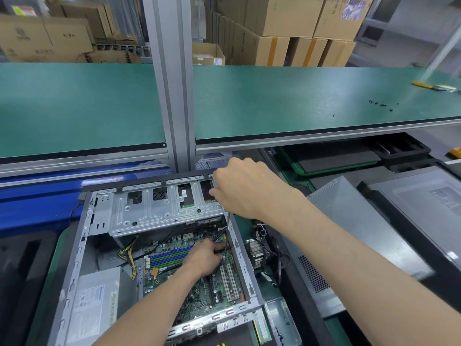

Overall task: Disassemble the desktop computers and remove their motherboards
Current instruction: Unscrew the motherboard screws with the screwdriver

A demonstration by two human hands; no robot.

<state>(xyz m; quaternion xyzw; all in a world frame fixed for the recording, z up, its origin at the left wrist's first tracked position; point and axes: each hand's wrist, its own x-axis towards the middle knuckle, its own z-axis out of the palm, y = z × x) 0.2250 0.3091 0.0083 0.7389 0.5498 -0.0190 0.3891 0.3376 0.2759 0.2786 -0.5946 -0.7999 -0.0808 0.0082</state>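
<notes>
An open desktop case [82, 248] lies on its side in front of me. Its green motherboard [199, 290] with blue memory slots and white card slots shows inside. My right hand [247, 188] grips a screwdriver whose thin shaft [227, 228] runs down to the board's far right corner. My left hand [204, 255] rests on the board by the shaft's tip, fingers curled at something small I cannot make out. A silver drive cage [159, 208] spans the far end of the case. A grey power supply [96, 300] sits at the near left.
A heatsink with fan and loose cables [259, 253] lies right of the case. Grey case panels [361, 233] and another computer [424, 201] are stacked at the right. A green shelf [287, 101] above holds several small black screws [380, 104]. An aluminium post [174, 83] rises behind the case.
</notes>
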